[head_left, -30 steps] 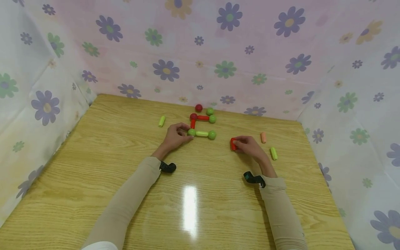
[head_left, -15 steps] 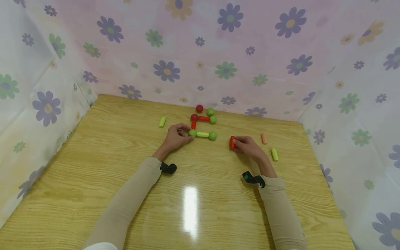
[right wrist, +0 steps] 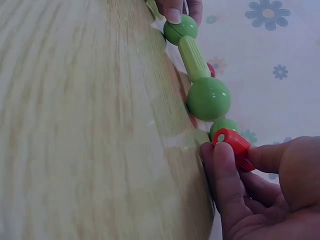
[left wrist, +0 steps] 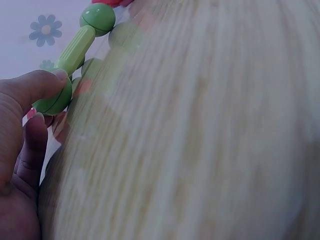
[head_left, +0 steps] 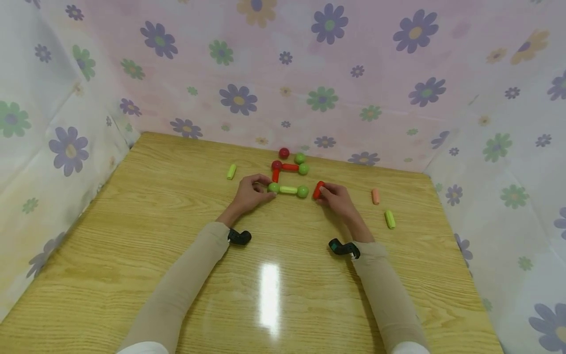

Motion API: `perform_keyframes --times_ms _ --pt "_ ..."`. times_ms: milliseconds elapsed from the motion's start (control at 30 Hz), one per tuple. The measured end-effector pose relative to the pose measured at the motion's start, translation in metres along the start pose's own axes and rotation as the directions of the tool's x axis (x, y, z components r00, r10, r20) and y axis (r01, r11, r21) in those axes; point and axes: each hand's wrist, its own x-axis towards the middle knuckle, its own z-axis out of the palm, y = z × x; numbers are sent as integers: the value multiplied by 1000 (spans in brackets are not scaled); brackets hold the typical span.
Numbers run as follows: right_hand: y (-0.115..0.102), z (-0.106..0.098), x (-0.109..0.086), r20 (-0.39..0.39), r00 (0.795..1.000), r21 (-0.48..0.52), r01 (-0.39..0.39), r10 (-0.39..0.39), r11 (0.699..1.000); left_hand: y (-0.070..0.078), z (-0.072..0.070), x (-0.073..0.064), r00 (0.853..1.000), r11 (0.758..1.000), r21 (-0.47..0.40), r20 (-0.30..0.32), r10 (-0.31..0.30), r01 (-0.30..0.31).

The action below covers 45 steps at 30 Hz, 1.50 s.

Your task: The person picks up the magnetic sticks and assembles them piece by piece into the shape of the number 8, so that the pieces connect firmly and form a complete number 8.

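Note:
A joined figure of balls and ribbed rods lies near the back of the table. Its front side is a yellow-green rod (head_left: 289,190) between two green balls. From the left green ball (head_left: 273,188) a red rod (head_left: 276,176) leads back to a dark red ball (head_left: 276,165), then another red rod (head_left: 290,167) runs to a green ball (head_left: 303,168). My left hand (head_left: 248,193) grips the left green ball between thumb and fingers. Just right of the front right green ball (right wrist: 209,99), my right hand (head_left: 338,197) pinches a loose red rod (right wrist: 233,145), tilted, a pale end disc showing.
Behind the figure lie a loose dark red ball (head_left: 284,153) and a green ball (head_left: 299,158). A yellow-green rod (head_left: 232,171) rests to the left. On the right are an orange rod (head_left: 375,196) and another yellow-green rod (head_left: 390,219). Flowered cloth (head_left: 283,73) surrounds the table.
My right hand has moved left and slightly back with the red rod, closer to the front right green ball, and the rod has tilted. The left hand keeps its grip in place.

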Motion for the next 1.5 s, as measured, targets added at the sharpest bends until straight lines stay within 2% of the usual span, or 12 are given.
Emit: perform_keyframes --times_ms 200,367,600,1000,1367,1500 --pt "-2 12 13 -68 995 121 -63 71 991 0 0 0 1000 1000 -1 -4 -19 19" --pt "-4 21 21 -96 992 217 -55 78 975 0 1 0 1000 1000 -9 -4 -22 22" --pt "-5 26 26 -106 992 182 -48 69 982 0 2 0 999 999 -21 3 -34 35" --pt "-7 29 30 -116 990 157 -60 78 986 1 2 0 1000 1000 -12 0 -11 11" --pt "-9 33 34 -155 985 163 -55 80 985 0 -1 0 1000 1000 -20 4 -10 10" --pt "-11 34 33 -147 986 154 -60 83 986 0 -1 1 1000 1000 -18 5 -9 9"
